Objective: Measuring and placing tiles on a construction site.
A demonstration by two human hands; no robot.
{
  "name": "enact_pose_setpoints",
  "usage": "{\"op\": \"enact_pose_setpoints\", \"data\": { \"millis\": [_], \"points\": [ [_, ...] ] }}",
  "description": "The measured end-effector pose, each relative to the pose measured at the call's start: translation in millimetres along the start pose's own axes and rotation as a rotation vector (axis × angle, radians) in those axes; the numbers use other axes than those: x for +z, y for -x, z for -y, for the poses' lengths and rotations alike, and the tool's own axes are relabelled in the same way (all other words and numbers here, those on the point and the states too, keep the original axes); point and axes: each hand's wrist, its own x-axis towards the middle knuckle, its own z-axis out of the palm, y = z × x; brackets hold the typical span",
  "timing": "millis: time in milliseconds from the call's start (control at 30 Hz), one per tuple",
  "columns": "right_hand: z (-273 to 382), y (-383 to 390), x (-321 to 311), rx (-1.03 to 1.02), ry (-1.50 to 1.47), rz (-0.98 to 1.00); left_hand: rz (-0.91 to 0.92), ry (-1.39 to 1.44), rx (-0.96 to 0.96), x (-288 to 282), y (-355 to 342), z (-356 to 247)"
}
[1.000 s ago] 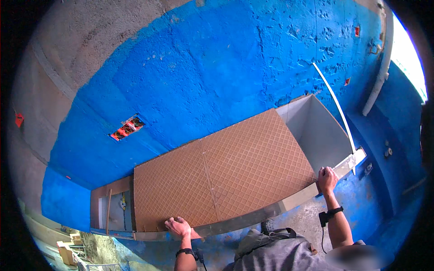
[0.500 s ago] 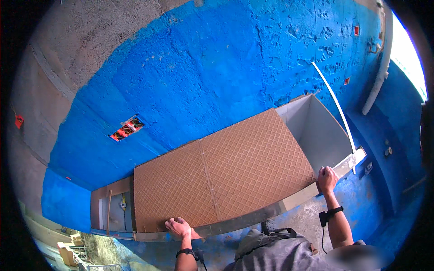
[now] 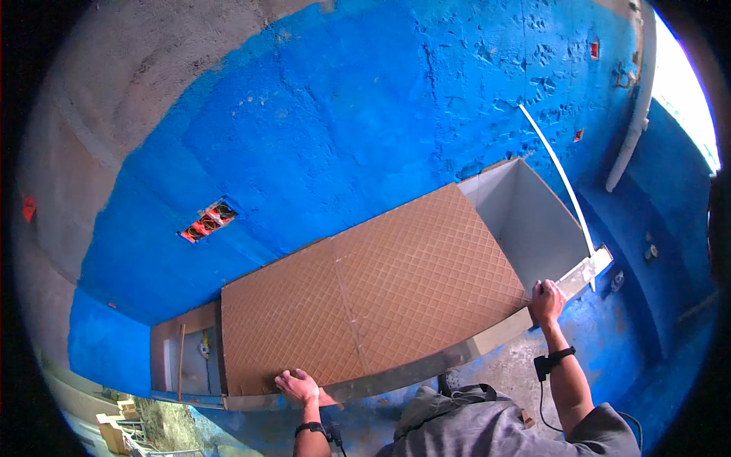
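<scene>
A large brown panel [image 3: 373,289] with a raised diamond grid lies across a long, box-like cabinet frame, set against a blue wall [image 3: 327,137]. A seam runs from its far edge to its near edge (whether this is one sheet or two laid side by side, I cannot tell).

The panel lies ahead of and between the two hands, most of it stretching away from them toward the wall. The left hand [image 3: 299,387] is at its near edge, toward the left end, with the fingers bent and resting over the border where the panel meets the grey front rail [image 3: 426,369]. That hand is partly curled; whether it pinches the panel, the rail or only leans there, I cannot tell. The right hand [image 3: 547,302] is just beside the panel's near right corner, its fingers folded over the rail, so the panel lies to its left and beyond it. It is more tightly curled than the left; what it has hold of underneath is hidden. Each wrist wears a black band.

To the right of the panel, an uncovered grey compartment [image 3: 533,221] shows its inner walls, and a curved white strip [image 3: 558,161] passes along its far right side down to the rail's end. To the left, a smaller open compartment [image 3: 199,373] has a thin brown stick [image 3: 182,362] standing across it. Red wall boxes [image 3: 208,220] with wires inside are set into the wall above the panel's left part.
</scene>
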Motion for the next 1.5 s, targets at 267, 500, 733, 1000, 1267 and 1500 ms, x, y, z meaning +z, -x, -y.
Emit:
{"op": "enact_pose_setpoints", "data": {
  "millis": [267, 500, 733, 1000, 1267, 1500],
  "points": [
    [-2.6, 0.2, 1.4, -0.007, 0.015, -0.001, 0.006, -0.009, 0.006, 2.5, -0.1, 2.4],
    [5.4, -1.8, -1.9, 0.04, 0.002, 0.064, -0.012, -0.031, 0.011, 7.4, -1.6, 8.6],
    [2.1, -2.0, -6.6, 0.036, 0.019, 0.069, 0.023, -0.032, 0.002, 3.5, -0.3, -3.3],
    [1.7, -0.9, 1.2, 0.028, 0.004, 0.033, -0.06, -0.095, -0.008, 3.7, 2.5, 6.8],
    [-2.3, 0.0, -1.3, 0.048, 0.005, 0.083, 0.032, -0.062, 0.009, 7.0, -3.3, 12.0],
    [1.8, -3.4, 0.3, 0.015, -0.011, 0.027, 0.004, -0.134, 0.002, 14.4, -3.3, 14.3]
  ]
}}
